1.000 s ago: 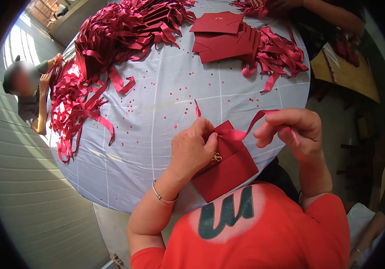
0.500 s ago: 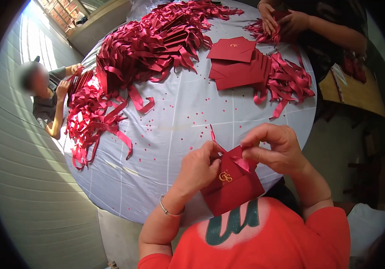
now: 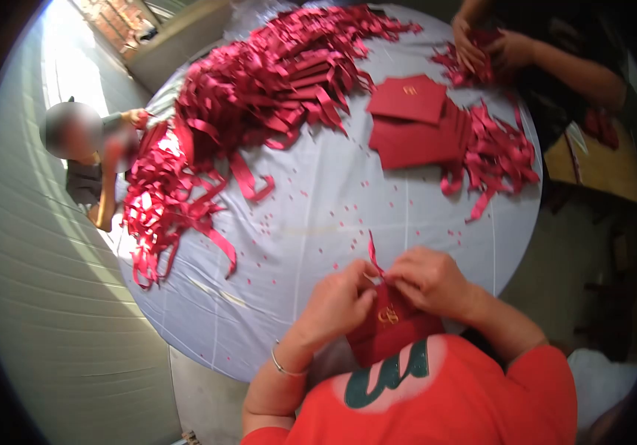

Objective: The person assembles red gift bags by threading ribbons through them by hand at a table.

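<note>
A dark red card bag [image 3: 400,326] with a gold emblem lies at the table's near edge, close to my chest. My left hand [image 3: 342,297] is closed at the bag's top left corner, thumb and index finger pinching the base of a red ribbon [image 3: 372,248]. My right hand [image 3: 428,280] meets it from the right, its fingers closed on the same ribbon at the bag's top edge. The ribbon's loose end sticks up beyond my fingertips, and its lower part is hidden by them.
Ribboned red bags are heaped [image 3: 259,89] across the table's far left. A stack of red bags [image 3: 415,122] lies far right. Small red dots dot the cloth [image 3: 296,259]. One person sits left; another person's hands [image 3: 493,52] handle red pieces at top right.
My right hand has moved left and down to meet my left hand, and the ribbon end it held is now at the bag's top. The whole view has shifted slightly.
</note>
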Tool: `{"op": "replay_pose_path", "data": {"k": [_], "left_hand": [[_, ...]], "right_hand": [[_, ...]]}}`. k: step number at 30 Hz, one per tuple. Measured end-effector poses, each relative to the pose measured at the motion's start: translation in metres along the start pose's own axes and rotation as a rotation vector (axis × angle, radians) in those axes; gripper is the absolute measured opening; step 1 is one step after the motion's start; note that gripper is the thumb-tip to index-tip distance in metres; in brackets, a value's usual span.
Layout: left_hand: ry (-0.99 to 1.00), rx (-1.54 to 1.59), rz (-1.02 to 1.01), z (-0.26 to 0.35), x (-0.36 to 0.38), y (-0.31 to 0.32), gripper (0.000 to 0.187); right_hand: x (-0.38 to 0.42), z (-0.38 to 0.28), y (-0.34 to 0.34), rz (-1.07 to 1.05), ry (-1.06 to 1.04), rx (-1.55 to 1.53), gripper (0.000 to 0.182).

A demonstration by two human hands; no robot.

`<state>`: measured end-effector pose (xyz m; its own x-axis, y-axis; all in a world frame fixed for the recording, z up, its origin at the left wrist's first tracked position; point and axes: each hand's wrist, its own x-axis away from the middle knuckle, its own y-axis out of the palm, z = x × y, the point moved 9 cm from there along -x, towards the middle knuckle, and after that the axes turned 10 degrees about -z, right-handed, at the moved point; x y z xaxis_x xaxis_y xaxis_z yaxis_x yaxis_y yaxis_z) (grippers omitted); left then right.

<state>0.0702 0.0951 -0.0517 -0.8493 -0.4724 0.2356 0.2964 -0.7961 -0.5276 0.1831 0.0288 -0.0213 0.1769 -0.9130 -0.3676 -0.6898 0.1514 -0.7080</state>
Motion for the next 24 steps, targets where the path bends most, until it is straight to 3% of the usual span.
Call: {"op": "replay_pose_path", "data": {"k": [11,15,20,22,24], "left_hand": [[0.020,-0.427,0.047,0.012,0.005,0.003,0.015],[-0.023,-0.403,-0.002,0.002,0.004,-0.003,0.017],[-0.096,-0.257,-0.300,-0.001,-0.006,-0.002,0.021],[0.012,-0.194,-0.287,0.000,0.002,0.004,0.022],[-0.028,-0.133,-0.352,-0.003,0.003,0.008,0.024]], "right_hand": [[0.002,0.000,0.005,-0.017,-0.078,0.011,0.013],[0.004,-0.006,0.002,0.014,-0.127,0.046,0.015],[0.011,-0.009,-0.009,0.100,-0.135,0.059,0.013],[0.019,-0.002,-0.014,0.150,-0.115,0.062,0.010],[0.021,-0.004,-0.006,0.052,-0.180,0.087,0.017]]}}
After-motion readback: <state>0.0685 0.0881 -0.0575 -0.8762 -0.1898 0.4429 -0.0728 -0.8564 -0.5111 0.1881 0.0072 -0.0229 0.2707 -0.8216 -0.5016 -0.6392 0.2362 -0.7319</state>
